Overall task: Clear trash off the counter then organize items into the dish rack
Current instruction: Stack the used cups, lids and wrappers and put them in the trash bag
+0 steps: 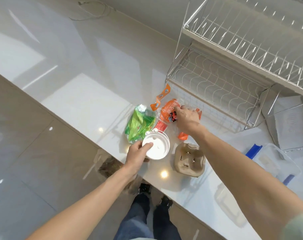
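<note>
Trash clearing is judged to be the step in hand, since the dish rack (234, 70) at the back right of the counter (88, 101) carries nothing yet on either tier. The trash is gathered near the front edge of the counter, just before the rack: a green wrapper (138, 123), an orange wrapper (168, 111) with loose orange scraps beside it, a white lidded cup (157, 148) and a moulded cardboard cup carrier (188, 160).

The white lidded cup is gripped by the left hand (138, 153); its fingers (148, 145) are curled over the lid with the thumb on the near side, so they are seen clamped on the cup. The right hand (187, 118) is laid on the orange wrapper with its fingers bent down onto the crinkled film; whether they are closed on it cannot be told.

A firm pinch on the wrapper is called for next, after which both pieces could be lifted away together. The green wrapper, the scraps and the carrier would be left for a further pass. A clear container with blue clips (275, 163), lying well to the right, is judged to belong in the rack afterwards.
</note>
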